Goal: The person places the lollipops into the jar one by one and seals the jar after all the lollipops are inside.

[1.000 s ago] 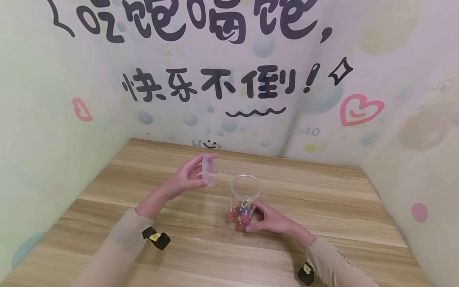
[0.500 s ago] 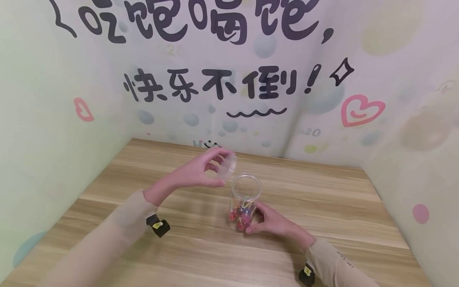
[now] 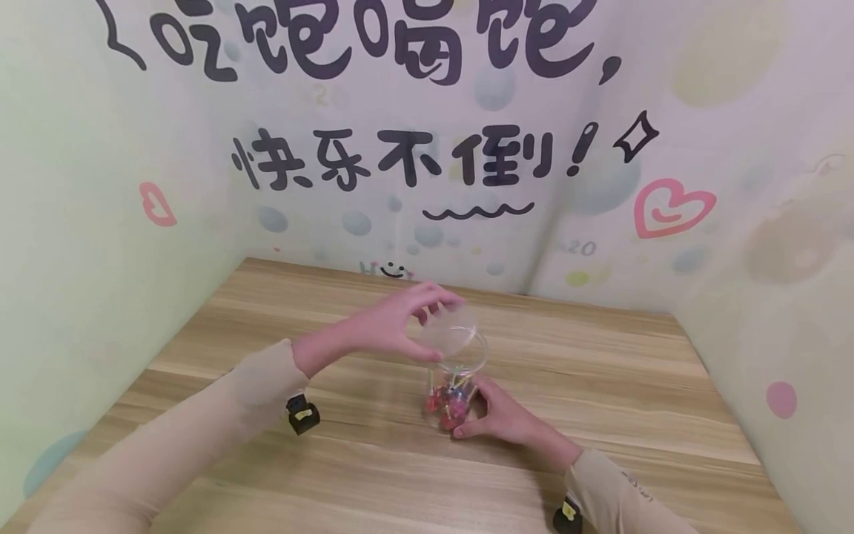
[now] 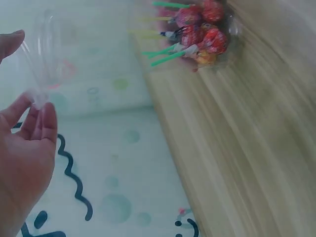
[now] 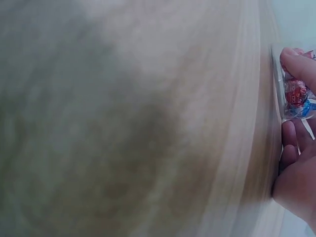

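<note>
A clear plastic jar [image 3: 437,377] stands upright on the table, its round mouth facing up. Several wrapped lollipops [image 3: 457,401] lie in its lower part, sticks pointing up; the left wrist view shows the lollipops [image 4: 202,32] in red and pink wrappers. My right hand [image 3: 503,417] grips the jar low on its right side, thumb in front. Between thumb and fingers, my left hand [image 3: 400,323] holds a translucent lid [image 3: 448,331] by its edge, tilted, over the jar's mouth. Whether lid and rim touch, I cannot tell.
The wood-grain table [image 3: 373,482] meets a printed wall sheet [image 3: 320,222] at the back, with more sheeting on both sides. Each sleeve has a black wrist camera, the left camera [image 3: 303,415] hanging above the table.
My left hand has carried the lid rightward from beside the jar to over its mouth, turning it flatter. The right hand and the jar stay nearly in place.
</note>
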Motion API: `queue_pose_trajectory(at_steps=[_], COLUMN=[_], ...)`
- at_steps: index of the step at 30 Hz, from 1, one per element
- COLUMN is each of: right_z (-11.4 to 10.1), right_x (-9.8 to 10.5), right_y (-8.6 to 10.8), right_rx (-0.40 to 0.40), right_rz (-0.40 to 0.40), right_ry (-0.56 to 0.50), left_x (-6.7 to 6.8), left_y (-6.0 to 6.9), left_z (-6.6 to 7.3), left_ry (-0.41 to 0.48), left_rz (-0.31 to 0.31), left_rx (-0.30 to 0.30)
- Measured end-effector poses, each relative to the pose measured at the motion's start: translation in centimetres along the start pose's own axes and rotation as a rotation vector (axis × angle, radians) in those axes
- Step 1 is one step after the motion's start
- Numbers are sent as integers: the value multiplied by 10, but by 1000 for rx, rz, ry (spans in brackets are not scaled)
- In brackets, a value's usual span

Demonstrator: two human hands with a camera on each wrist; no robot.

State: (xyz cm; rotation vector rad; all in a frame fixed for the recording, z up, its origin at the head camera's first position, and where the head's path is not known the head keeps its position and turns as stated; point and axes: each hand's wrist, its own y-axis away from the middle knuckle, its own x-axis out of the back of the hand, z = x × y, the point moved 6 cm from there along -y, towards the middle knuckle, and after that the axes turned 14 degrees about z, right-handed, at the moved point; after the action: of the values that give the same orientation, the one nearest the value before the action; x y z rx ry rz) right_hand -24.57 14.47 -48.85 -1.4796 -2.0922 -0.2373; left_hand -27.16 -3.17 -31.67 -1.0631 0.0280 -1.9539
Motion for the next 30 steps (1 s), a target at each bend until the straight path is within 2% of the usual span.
queue_pose_trajectory(at_steps=[3,11,18,24,30], right_z=[2,3,3,1,1], right_x=[0,1,0,0,2], right_y=[0,1,1,1,1], right_rx=[4,-22,-19,-5,-15], right_rz=[13,11,16,18,29], right_ry=[9,-5,8,24,54], left_x=[-5,-17,-18,-17,-18], left_y=[0,-1,1,4,6], left_z=[2,4,5,8,13], left_ry=[-31,-82,-93,-97,-139], left_rz=[7,27,50,96,126], left_rx=[-6,-82,-56,-21,0])
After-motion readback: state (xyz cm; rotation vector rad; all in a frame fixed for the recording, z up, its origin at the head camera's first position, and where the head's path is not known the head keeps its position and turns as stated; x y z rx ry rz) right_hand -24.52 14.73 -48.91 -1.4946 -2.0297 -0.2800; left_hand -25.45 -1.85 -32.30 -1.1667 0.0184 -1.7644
